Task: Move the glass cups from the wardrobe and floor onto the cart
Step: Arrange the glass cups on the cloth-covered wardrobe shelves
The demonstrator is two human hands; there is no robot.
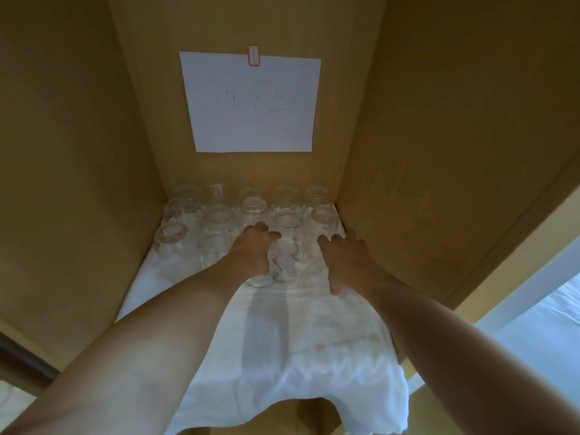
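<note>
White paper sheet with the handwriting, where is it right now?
Head view, upper centre: the paper sheet is taped to the wardrobe's back wall, directly above the rows of glass cups standing on the white cloth.

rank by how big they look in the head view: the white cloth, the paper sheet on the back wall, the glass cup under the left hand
1. white cloth
2. paper sheet
3. glass cup

The cloth lies nearest the camera, which inflates it.

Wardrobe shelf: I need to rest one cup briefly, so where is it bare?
Free: the white towel in front of the hands, out to its hanging edge. Crowded: the glass cups fill the back, from wall to wall.
</note>
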